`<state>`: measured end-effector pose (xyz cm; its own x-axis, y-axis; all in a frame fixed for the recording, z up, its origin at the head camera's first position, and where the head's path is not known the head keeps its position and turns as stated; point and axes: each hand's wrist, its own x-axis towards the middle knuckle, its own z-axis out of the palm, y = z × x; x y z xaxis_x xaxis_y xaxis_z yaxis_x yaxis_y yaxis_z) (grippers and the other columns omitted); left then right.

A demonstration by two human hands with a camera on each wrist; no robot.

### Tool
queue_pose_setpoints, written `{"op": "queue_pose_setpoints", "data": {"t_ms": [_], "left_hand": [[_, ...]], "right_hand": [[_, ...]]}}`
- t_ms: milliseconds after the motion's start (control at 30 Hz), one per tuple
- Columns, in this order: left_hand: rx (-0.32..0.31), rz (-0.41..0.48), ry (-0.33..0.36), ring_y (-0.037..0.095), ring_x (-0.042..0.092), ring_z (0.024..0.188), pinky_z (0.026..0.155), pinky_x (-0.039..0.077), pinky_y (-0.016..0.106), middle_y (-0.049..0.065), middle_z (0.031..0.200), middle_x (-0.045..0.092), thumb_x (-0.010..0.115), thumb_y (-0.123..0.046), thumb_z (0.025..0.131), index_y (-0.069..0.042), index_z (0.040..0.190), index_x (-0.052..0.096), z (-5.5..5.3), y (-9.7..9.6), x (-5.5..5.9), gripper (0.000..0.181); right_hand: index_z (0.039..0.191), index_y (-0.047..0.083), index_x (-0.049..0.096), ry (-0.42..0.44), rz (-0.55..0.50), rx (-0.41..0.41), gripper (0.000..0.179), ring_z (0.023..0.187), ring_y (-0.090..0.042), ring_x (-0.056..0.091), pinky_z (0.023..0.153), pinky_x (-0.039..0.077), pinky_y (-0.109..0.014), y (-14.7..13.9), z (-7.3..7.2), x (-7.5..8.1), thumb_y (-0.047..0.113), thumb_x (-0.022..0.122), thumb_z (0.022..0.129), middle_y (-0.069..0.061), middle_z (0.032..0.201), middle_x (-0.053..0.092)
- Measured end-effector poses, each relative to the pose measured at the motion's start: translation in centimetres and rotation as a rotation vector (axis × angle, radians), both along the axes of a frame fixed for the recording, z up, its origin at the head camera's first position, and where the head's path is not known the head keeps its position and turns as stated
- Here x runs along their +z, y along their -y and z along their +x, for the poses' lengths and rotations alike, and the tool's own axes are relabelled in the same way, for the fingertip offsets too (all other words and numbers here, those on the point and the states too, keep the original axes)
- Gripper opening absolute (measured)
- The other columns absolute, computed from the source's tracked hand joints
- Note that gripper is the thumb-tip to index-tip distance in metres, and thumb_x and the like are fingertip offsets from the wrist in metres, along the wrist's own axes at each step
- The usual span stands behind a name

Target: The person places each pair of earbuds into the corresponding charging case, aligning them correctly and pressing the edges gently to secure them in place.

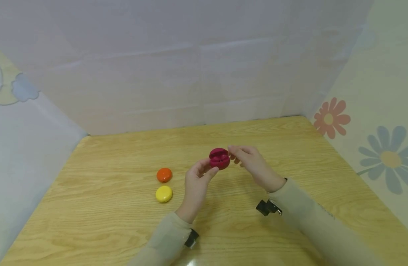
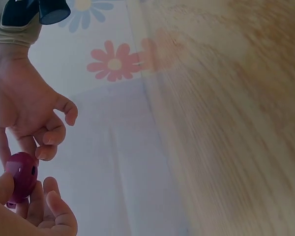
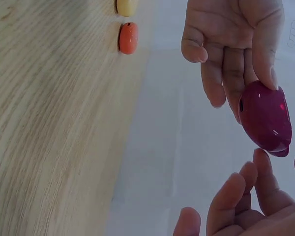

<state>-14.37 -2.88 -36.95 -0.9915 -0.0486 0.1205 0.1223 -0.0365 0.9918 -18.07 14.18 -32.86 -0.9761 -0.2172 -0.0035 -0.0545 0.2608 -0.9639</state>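
A magenta earbud case (image 1: 219, 162) is held up over the table with its lid raised, and dark recesses show inside it in the head view. My left hand (image 1: 198, 181) grips its left side, thumb on the near face and fingers behind, as the right wrist view shows on the case's shell (image 3: 265, 118). At the case's right edge is my right hand (image 1: 254, 162), its index fingertip and thumb tip apart on either side of the case's end in the right wrist view. Its other fingers curl loosely.
Left of my hands, an orange case (image 1: 164, 175) and a yellow case (image 1: 164, 194) lie closed on the wooden table (image 1: 117, 221). Pale sheets (image 1: 190, 81) with printed flowers and a cloud wall in the back and sides. A small dark camera sits on each wrist.
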Motion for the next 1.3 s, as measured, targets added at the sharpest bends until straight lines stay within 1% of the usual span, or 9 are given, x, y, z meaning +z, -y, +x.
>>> {"op": "queue_pose_setpoints", "data": {"t_ms": [100, 233, 400, 567, 733, 1000, 1100, 1233, 1300], "left_hand": [[-0.031, -0.014, 0.000, 0.023, 0.062, 0.099, 0.088, 0.050, 0.033, 0.017, 0.108, 0.068, 0.066, -0.005, 0.092, 0.007, 0.115, 0.064, 0.0, 0.1, 0.1, 0.027], [-0.069, -0.035, -0.006, 0.024, 0.062, 0.099, 0.087, 0.050, 0.033, 0.018, 0.108, 0.068, 0.065, -0.005, 0.092, 0.008, 0.116, 0.063, 0.0, 0.2, 0.2, 0.027], [-0.091, -0.024, -0.009, 0.025, 0.062, 0.100, 0.088, 0.050, 0.034, 0.020, 0.109, 0.067, 0.064, -0.004, 0.093, 0.009, 0.116, 0.062, 0.0, 0.2, 0.4, 0.027], [-0.103, -0.002, -0.011, 0.024, 0.063, 0.101, 0.090, 0.050, 0.033, 0.021, 0.110, 0.067, 0.064, -0.003, 0.093, 0.012, 0.116, 0.062, 0.0, 0.2, 0.4, 0.028], [-0.100, -0.003, -0.004, 0.024, 0.063, 0.101, 0.090, 0.050, 0.033, 0.023, 0.110, 0.067, 0.064, -0.003, 0.093, 0.013, 0.116, 0.061, -0.1, 0.2, 0.5, 0.028], [-0.089, -0.016, -0.014, 0.027, 0.063, 0.101, 0.089, 0.051, 0.034, 0.024, 0.111, 0.066, 0.063, -0.002, 0.093, 0.014, 0.117, 0.061, -0.2, 0.2, 0.3, 0.029], [-0.092, -0.013, -0.002, 0.026, 0.064, 0.101, 0.090, 0.051, 0.034, 0.024, 0.112, 0.066, 0.062, -0.002, 0.093, 0.014, 0.117, 0.061, -0.3, 0.2, 0.3, 0.028], [-0.093, -0.016, 0.016, 0.026, 0.063, 0.102, 0.091, 0.050, 0.035, 0.023, 0.112, 0.066, 0.062, -0.004, 0.094, 0.013, 0.117, 0.061, -0.4, 0.3, 0.4, 0.029], [-0.090, -0.012, 0.027, 0.026, 0.063, 0.103, 0.092, 0.050, 0.036, 0.023, 0.113, 0.066, 0.062, -0.004, 0.094, 0.013, 0.118, 0.061, -0.4, 0.4, 0.5, 0.029]], "right_hand": [[0.093, -0.001, 0.068, 0.052, 0.007, 0.058, 0.037, 0.088, -0.025, 0.050, 0.078, 0.039, -0.040, -0.4, -0.5, 0.2, 0.031, 0.050, 0.100, -0.002, 0.084, 0.061], [0.089, 0.005, 0.071, 0.119, 0.008, 0.094, 0.036, 0.087, -0.024, 0.051, 0.079, 0.038, -0.042, -0.8, -1.0, 0.2, 0.033, 0.051, 0.100, 0.002, 0.079, 0.062], [0.085, 0.009, 0.071, 0.149, 0.030, 0.129, 0.034, 0.084, -0.020, 0.050, 0.078, 0.037, -0.041, -1.1, -1.4, 0.4, 0.034, 0.052, 0.100, 0.002, 0.077, 0.060], [0.085, 0.007, 0.071, 0.169, 0.059, 0.156, 0.035, 0.083, -0.019, 0.049, 0.078, 0.039, -0.040, -1.3, -1.7, 0.5, 0.033, 0.053, 0.100, 0.001, 0.078, 0.060], [0.090, 0.004, 0.071, 0.187, 0.057, 0.166, 0.034, 0.082, -0.018, 0.049, 0.078, 0.040, -0.039, -1.4, -1.8, 0.7, 0.032, 0.054, 0.099, 0.001, 0.078, 0.059], [0.107, -0.007, 0.067, 0.181, 0.054, 0.148, 0.036, 0.083, -0.018, 0.048, 0.079, 0.040, -0.036, -1.3, -1.8, 0.7, 0.027, 0.056, 0.099, 0.000, 0.081, 0.057], [0.112, -0.008, 0.064, 0.169, 0.070, 0.143, 0.037, 0.089, -0.022, 0.049, 0.081, 0.041, -0.036, -1.2, -1.6, 0.7, 0.026, 0.056, 0.099, -0.001, 0.087, 0.060], [0.115, -0.009, 0.062, 0.138, 0.090, 0.140, 0.036, 0.097, -0.026, 0.050, 0.087, 0.042, -0.039, -1.1, -1.2, 0.8, 0.023, 0.058, 0.099, -0.006, 0.099, 0.065], [0.116, -0.008, 0.063, 0.124, 0.101, 0.135, 0.035, 0.098, -0.026, 0.051, 0.089, 0.042, -0.041, -1.0, -1.1, 0.9, 0.022, 0.059, 0.098, -0.008, 0.102, 0.066]]}}
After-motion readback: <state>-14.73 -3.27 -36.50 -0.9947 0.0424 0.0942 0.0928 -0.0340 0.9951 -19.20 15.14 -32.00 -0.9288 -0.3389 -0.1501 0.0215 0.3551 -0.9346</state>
